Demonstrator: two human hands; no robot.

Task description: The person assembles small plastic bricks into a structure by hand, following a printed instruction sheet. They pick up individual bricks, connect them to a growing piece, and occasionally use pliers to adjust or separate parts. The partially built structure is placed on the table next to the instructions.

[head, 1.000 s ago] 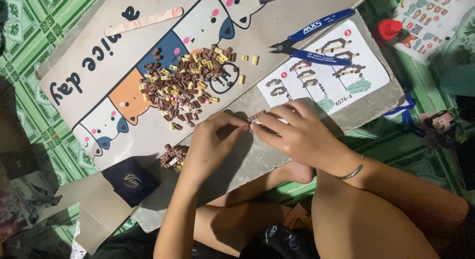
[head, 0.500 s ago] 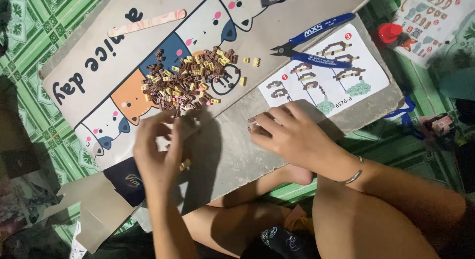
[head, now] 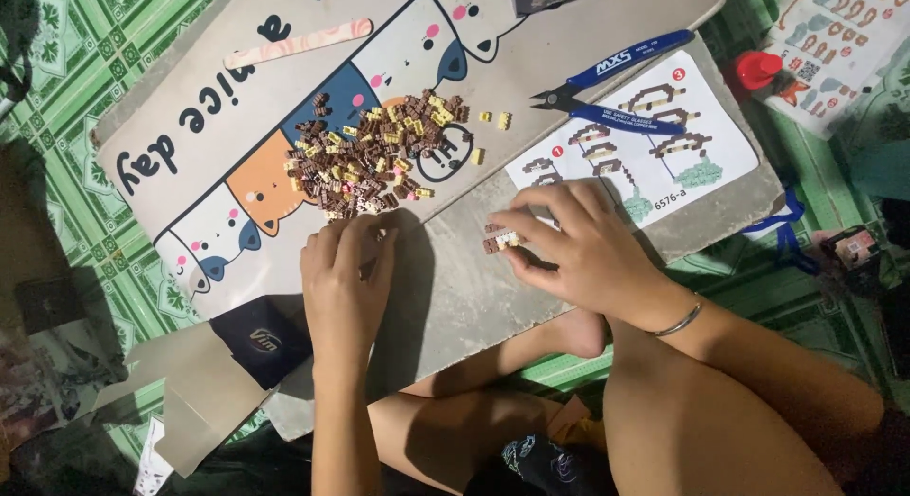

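A home floor: a green patterned mat (head: 57, 51) lies under a cartoon-cat lap board (head: 237, 126), where the person sits cross-legged among scattered papers.

tiny plastic bricks (head: 374, 155), faintly glossy. matt printed paper instruction sheet (head: 654, 141). cutters (head: 607, 84): dark metal jaws, smooth blue plastic grips. board (head: 474, 278) grey, matt, rough-looking. wrist bangle (head: 681, 319) shiny metal.

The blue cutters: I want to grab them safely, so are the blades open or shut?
Shut. The blue cutters lie flat above the instruction sheet, their dark tips meeting in one point.
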